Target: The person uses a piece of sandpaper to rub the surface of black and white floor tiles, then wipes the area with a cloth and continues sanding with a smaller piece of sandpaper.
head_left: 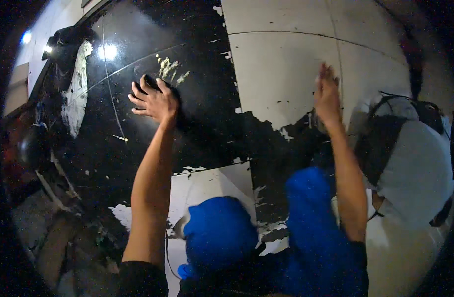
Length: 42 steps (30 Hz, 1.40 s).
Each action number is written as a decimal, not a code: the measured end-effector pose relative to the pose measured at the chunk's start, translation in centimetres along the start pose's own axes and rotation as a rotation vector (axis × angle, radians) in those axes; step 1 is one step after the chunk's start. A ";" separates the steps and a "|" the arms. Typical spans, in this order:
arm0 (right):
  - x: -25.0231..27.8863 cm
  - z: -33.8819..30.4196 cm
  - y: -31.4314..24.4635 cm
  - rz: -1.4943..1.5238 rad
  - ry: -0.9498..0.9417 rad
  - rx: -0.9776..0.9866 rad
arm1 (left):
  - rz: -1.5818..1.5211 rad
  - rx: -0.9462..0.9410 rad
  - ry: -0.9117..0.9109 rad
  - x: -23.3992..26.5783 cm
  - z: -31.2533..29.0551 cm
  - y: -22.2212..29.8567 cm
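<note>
My left hand (157, 101) is spread wide with its palm down over a black area of the floor (197, 126). Whether it touches the surface I cannot tell. Just beyond its fingertips are pale yellowish streaks (172, 70) in the black. My right hand (327, 94) reaches forward over a bare pale tile (281, 74), its fingers stretched out close together and slightly blurred. Nothing shows in either hand. Between the pale tile and the black area runs a ragged edge.
Both my knees, in blue cloth (219, 230), are bent below. At the right stands a large pale rounded object (415, 168) with dark parts. A dark rounded object (35, 146) sits at the left, near a long whitish patch (77, 94). Light reflects off the black surface.
</note>
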State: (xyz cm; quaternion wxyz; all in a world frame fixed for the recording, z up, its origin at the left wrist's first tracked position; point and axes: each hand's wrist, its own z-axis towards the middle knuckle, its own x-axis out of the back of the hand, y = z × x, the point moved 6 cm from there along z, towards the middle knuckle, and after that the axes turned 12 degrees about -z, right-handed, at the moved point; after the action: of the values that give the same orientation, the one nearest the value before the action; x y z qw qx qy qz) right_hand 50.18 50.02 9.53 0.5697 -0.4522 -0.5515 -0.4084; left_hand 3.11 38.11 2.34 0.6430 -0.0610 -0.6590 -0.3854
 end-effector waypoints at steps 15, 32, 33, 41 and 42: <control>-6.6 -41.5 -1.7 0.053 -0.251 0.083 | -0.961 -0.137 -0.597 0.3 -6.0 -12.6; -4.5 -42.9 7.1 0.002 0.098 -0.152 | -0.249 -0.622 -1.133 17.2 -32.3 0.2; -4.9 -41.2 7.5 -0.004 0.098 -0.207 | -0.267 -0.492 -1.142 17.9 -32.3 -1.6; -6.4 -37.2 -4.3 0.033 0.157 0.043 | -0.132 -0.343 -0.937 29.3 -29.8 -12.1; -6.3 -39.0 -5.9 0.082 0.089 0.133 | -0.133 -0.329 -0.919 31.3 -29.3 -13.1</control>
State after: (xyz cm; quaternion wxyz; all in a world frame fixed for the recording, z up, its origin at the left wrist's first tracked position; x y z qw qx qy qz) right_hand 54.21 10.60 4.31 0.6387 -0.4169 -0.5328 -0.3667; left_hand 13.87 -1.18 21.10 0.2415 -0.2833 -0.8075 -0.4576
